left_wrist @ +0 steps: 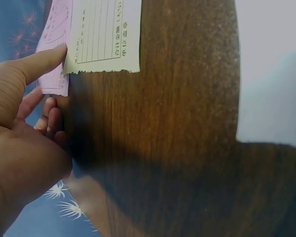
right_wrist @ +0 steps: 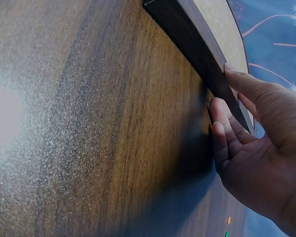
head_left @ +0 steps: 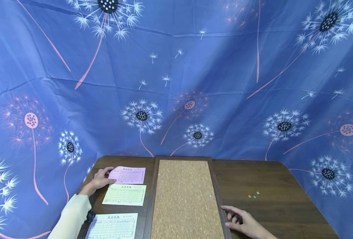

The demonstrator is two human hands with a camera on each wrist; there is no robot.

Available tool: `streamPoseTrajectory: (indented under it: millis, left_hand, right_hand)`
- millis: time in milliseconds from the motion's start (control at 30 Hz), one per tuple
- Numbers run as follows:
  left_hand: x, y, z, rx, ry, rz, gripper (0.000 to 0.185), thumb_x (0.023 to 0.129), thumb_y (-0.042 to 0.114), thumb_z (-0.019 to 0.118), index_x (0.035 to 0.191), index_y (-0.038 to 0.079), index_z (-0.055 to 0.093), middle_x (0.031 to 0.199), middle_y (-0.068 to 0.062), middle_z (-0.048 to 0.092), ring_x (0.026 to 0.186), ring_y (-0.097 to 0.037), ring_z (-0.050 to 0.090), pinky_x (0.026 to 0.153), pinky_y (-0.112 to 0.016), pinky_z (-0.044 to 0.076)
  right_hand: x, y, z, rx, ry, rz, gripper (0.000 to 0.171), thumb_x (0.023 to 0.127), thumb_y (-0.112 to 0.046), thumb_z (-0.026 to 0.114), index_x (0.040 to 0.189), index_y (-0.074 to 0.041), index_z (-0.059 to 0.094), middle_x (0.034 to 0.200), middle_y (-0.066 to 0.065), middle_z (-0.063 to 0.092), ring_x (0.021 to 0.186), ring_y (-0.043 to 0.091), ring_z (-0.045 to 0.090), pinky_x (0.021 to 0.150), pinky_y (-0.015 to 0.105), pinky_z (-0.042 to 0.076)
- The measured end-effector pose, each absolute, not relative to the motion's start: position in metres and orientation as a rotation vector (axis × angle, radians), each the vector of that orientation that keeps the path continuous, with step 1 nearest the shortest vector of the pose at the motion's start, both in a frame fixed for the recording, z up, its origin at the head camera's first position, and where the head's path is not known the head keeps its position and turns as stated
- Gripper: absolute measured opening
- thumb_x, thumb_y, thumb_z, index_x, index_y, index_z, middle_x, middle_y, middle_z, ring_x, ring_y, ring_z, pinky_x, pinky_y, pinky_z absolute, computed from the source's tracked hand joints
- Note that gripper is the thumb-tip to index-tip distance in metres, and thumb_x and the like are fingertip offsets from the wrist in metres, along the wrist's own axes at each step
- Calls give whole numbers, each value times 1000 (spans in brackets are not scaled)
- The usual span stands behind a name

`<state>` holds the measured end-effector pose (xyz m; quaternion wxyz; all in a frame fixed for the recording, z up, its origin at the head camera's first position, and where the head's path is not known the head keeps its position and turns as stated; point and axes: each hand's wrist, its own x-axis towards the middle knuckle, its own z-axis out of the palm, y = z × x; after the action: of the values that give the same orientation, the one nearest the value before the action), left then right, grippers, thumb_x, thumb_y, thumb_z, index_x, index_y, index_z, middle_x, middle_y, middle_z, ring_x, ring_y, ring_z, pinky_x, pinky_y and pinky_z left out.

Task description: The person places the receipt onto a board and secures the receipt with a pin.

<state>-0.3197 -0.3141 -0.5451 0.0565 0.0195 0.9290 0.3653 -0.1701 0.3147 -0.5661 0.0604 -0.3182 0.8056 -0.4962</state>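
My left hand [head_left: 101, 179] is at the left edge of a pink printed slip [head_left: 130, 175]. In the left wrist view the thumb [left_wrist: 52, 57] lies over the slip's edge and the index finger goes behind it, pinching the paper. A pale yellow slip [head_left: 125, 195] lies just below the pink one, close to the thumb. My right hand [head_left: 242, 220] rests its thumb and index fingertip against the right side of a cork board [head_left: 185, 199] in a dark wooden frame [right_wrist: 207, 54]. The other fingers of that hand bend loosely beside the frame.
A white printed slip [head_left: 113, 227] lies at the table's near left. Several small coloured pieces [head_left: 254, 197] lie on the brown table [head_left: 272, 179], right of the board. A blue dandelion-print cloth [head_left: 176, 66] hangs behind the table and at its sides.
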Motion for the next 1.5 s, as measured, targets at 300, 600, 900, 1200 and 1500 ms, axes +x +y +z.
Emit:
streamPoseTrajectory:
  millis: [300,600,900,1200,1500]
  left_hand:
    - [-323,-315,-542,34,2787,1062,85,85,19,78,149,-14,35,125,-31,45,111,-44,39,100,-61,34]
    - [-325,-313,-543,16,2780,1089,76,85,17,79,147,-8,42,122,-27,45,110,-42,38,96,-56,34]
    - [-323,-314,-543,-20,2756,1233,66,79,3,79,135,-13,47,117,-27,52,98,-32,49,82,-35,41]
    - [-322,-316,-543,-178,2796,1283,51,87,2,70,134,-13,54,116,-28,62,93,-25,61,75,-26,46]
    - [-313,-315,-536,-139,2867,1306,38,87,-2,68,124,-10,65,104,-24,72,82,-13,65,67,-23,49]
  right_hand:
    - [-170,313,-568,-996,2462,-1512,47,93,-1,70,136,7,54,92,19,55,77,-6,53,59,21,50]
    - [-169,314,-569,-988,2453,-1529,47,93,0,70,137,5,54,91,20,55,76,-6,54,58,21,50]
    - [-169,315,-569,-944,2417,-1537,47,95,-1,67,138,9,51,91,21,55,77,-5,53,59,21,49]
    - [-168,312,-567,-945,2471,-1520,46,94,-4,69,136,7,54,91,17,56,75,-7,52,58,20,49]
    - [-166,312,-567,-889,2434,-1525,47,97,-7,67,137,10,52,93,21,55,78,-7,54,61,21,50]
